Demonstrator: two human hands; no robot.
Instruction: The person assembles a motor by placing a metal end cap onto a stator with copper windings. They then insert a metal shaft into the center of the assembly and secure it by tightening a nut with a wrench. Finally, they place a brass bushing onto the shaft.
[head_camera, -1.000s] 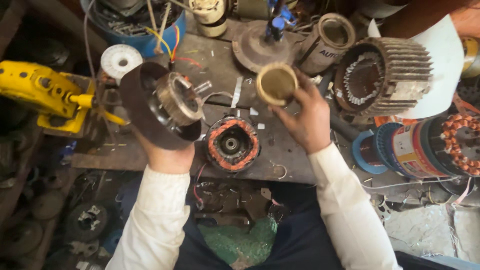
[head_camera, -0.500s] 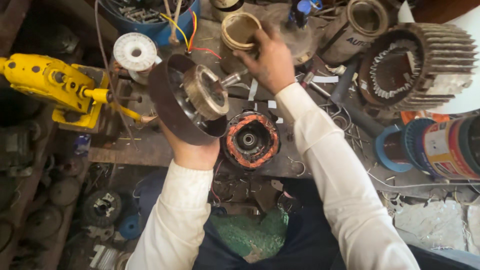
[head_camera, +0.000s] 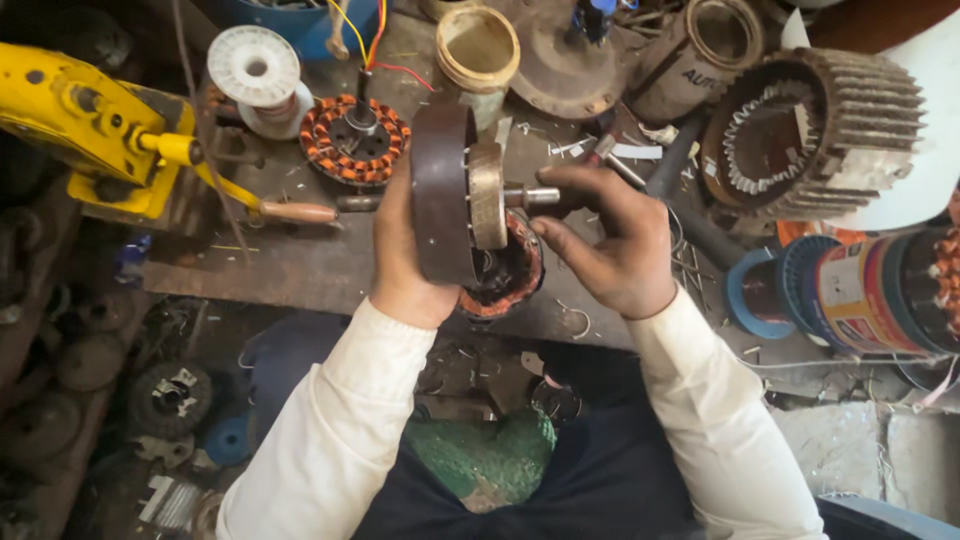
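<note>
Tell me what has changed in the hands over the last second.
The right hand let go of the tan ring-shaped cap, which now sits on the bench near the top, and came back to grip the shaft of the rotor assembly. The left hand kept hold of that assembly and turned it edge-on. The wound stator beneath stayed put.

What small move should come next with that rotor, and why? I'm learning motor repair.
Probably turn the shaft gently with the right hand. The left hand grips the dark end cover edge-on, the right fingertips already pinch the shaft, so a spin would check free rotation.
</note>
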